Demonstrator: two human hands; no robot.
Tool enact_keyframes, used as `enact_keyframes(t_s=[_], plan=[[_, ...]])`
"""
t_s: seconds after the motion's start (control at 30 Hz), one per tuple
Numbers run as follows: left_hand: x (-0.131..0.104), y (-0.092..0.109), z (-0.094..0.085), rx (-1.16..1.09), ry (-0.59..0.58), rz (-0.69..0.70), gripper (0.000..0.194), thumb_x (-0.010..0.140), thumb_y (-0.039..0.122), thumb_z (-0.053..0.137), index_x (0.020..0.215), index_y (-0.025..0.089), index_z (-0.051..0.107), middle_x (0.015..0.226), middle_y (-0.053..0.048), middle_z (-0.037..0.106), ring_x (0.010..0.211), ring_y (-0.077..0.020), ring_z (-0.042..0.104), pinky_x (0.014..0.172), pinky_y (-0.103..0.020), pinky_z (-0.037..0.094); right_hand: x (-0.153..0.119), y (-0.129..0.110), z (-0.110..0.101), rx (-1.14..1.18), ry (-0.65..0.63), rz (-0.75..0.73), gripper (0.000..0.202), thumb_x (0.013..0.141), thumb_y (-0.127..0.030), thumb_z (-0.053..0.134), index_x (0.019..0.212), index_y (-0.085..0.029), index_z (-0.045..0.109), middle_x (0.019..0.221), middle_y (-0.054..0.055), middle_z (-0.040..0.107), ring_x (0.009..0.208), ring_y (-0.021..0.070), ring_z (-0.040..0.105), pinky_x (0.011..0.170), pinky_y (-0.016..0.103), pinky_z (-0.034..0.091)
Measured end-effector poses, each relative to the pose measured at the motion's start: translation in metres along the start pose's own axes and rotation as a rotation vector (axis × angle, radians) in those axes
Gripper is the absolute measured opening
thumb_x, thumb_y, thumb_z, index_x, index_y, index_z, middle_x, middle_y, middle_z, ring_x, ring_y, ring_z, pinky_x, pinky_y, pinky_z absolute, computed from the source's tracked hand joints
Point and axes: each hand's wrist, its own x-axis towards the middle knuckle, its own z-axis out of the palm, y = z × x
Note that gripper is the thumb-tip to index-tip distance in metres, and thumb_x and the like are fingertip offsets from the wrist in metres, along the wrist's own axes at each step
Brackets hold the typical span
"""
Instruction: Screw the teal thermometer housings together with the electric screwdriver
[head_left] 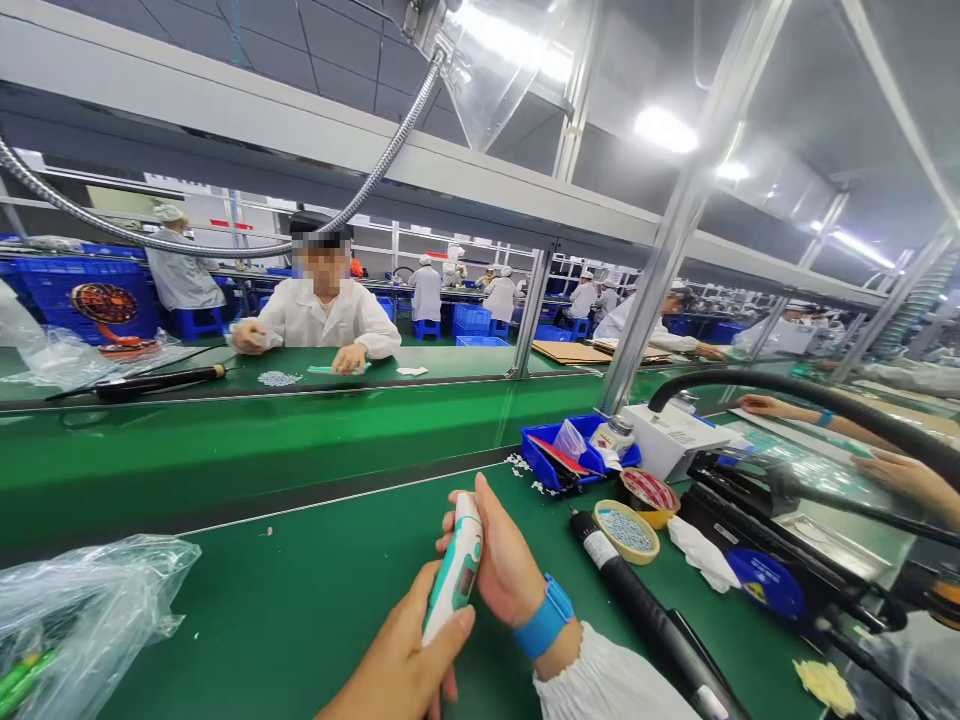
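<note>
A white and teal digital thermometer (454, 570) with a small dark display is held tilted above the green bench. My left hand (409, 640) is closed around its lower end, the thumb along its side. Against the upper part rests my right hand (504, 560), its fingers curled behind the body and its thumb pointing up. A blue wrist strap (545, 615) circles my right wrist. Nearest to that hand lies a black electric screwdriver (637, 600), beside a round dish of small screws (627, 530).
A blue parts tray (562, 470), tape roll (649, 492) and white box (675, 435) stand at the right. Plastic bags (97, 600) lie at the left. Across the green conveyor (247, 450) sits a co-worker (322, 310); another person's hands (900, 480) are at far right.
</note>
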Motion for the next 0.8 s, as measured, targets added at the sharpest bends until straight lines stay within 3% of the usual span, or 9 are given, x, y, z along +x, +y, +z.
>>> enact_keyframes(t_s=[0.1,0.2,0.27,0.3,0.37,0.43,0.5,0.6,0.8], plan=[[0.004,-0.004,-0.003,-0.100,0.045,-0.035,0.060,0.083,0.052,0.040,0.128,0.014,0.029,0.050,0.008,0.043,0.036,-0.0082,0.035,0.037,-0.017,0.031,-0.006,0.006,-0.003,-0.050,-0.015,0.013,0.048,0.067,-0.056,0.064,0.089,-0.014,0.054,0.076,0.004,0.062,0.064,0.0146,0.056,0.060,0.025,0.043],[0.003,0.000,-0.006,-0.081,0.106,-0.028,0.060,0.082,0.048,0.044,0.130,0.015,0.028,0.066,0.000,0.056,0.045,-0.0098,0.045,0.043,-0.019,0.039,-0.012,0.013,-0.002,-0.123,-0.034,-0.028,0.043,0.067,-0.049,0.066,0.091,-0.014,0.055,0.086,0.005,0.063,0.074,0.0154,0.055,0.069,0.026,0.042],[0.001,0.003,-0.007,-0.033,0.127,-0.019,0.060,0.083,0.044,0.044,0.133,0.015,0.027,0.093,-0.010,0.062,0.063,-0.0150,0.057,0.059,-0.025,0.047,-0.014,0.017,-0.001,-0.175,-0.036,-0.049,0.039,0.069,-0.046,0.064,0.090,-0.015,0.055,0.087,0.005,0.064,0.076,0.0159,0.053,0.070,0.026,0.041],[0.001,0.003,-0.007,-0.007,0.131,-0.010,0.060,0.084,0.042,0.043,0.134,0.015,0.026,0.109,-0.014,0.058,0.080,-0.0189,0.060,0.071,-0.029,0.048,-0.015,0.018,-0.001,-0.193,-0.034,-0.050,0.037,0.070,-0.046,0.063,0.090,-0.015,0.055,0.087,0.005,0.064,0.076,0.0161,0.052,0.070,0.027,0.041],[0.000,0.000,-0.007,0.032,0.130,0.024,0.062,0.084,0.039,0.042,0.137,0.014,0.023,0.134,-0.017,0.042,0.114,-0.0246,0.047,0.095,-0.034,0.038,-0.015,0.021,-0.001,-0.207,-0.027,-0.041,0.037,0.071,-0.045,0.060,0.092,-0.016,0.053,0.086,0.006,0.064,0.075,0.0166,0.052,0.070,0.028,0.041],[0.001,-0.005,-0.006,0.035,0.111,0.045,0.063,0.084,0.036,0.041,0.138,0.012,0.019,0.145,-0.014,0.026,0.132,-0.0240,0.026,0.107,-0.035,0.023,-0.014,0.023,-0.003,-0.229,-0.021,-0.049,0.037,0.072,-0.044,0.057,0.096,-0.016,0.052,0.086,0.006,0.064,0.073,0.0168,0.051,0.069,0.029,0.040],[0.001,-0.010,-0.004,0.027,0.087,0.051,0.066,0.084,0.036,0.041,0.139,0.011,0.016,0.147,-0.012,0.019,0.135,-0.0226,0.015,0.110,-0.035,0.017,-0.013,0.026,-0.006,-0.261,-0.005,-0.068,0.038,0.073,-0.043,0.054,0.099,-0.015,0.051,0.086,0.006,0.064,0.072,0.0166,0.051,0.068,0.029,0.040],[0.001,-0.010,-0.003,0.021,0.089,0.060,0.068,0.082,0.039,0.043,0.139,0.011,0.018,0.148,-0.012,0.019,0.135,-0.0240,0.013,0.110,-0.036,0.016,-0.012,0.028,-0.008,-0.276,-0.004,-0.079,0.036,0.075,-0.041,0.051,0.100,-0.015,0.050,0.085,0.005,0.063,0.070,0.0161,0.050,0.067,0.028,0.040],[-0.002,-0.003,-0.003,-0.018,0.146,0.070,0.063,0.078,0.044,0.050,0.133,0.018,0.033,0.139,-0.012,0.038,0.132,-0.0271,0.024,0.108,-0.039,0.023,-0.012,0.027,-0.007,-0.289,-0.002,-0.097,0.031,0.074,-0.037,0.052,0.095,-0.015,0.055,0.078,0.002,0.059,0.070,0.0155,0.049,0.065,0.026,0.040]])
